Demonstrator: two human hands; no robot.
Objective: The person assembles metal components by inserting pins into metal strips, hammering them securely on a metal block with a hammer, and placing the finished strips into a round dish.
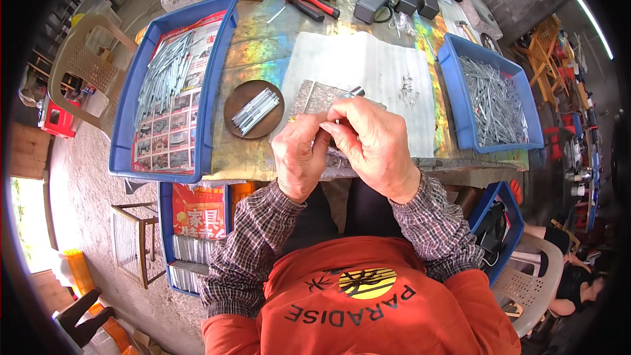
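left hand, right hand, both with fingers pinched, can't tell on what from here, dish of rods at left

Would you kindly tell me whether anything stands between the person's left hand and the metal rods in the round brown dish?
Nothing visible blocks the way: the left hand is just right of the dish, whose rim alone seems to come between, and the metal rods lie uncovered inside it.

Head-worn fisheye looks down at the hands.
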